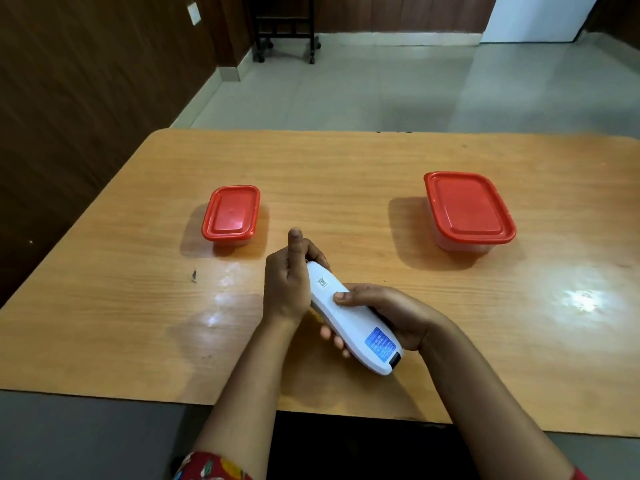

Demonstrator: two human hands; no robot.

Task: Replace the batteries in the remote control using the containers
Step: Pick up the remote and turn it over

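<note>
A white remote control (349, 320) is held back side up above the table, with a blue label near its close end and a small code sticker near its far end. My left hand (289, 282) grips the far end, thumb raised. My right hand (388, 313) cradles the near half from below, its thumb pressing on the back cover near the seam. A small container with a red lid (231, 213) stands at the left. A larger container with a red lid (469, 207) stands at the right. Both lids are on. No batteries are visible.
The wooden table (346, 168) carries a small dark speck (194, 274) at the left front. Beyond the far edge lies a grey floor with a black wheeled stand (285, 29). A dark wood wall runs along the left.
</note>
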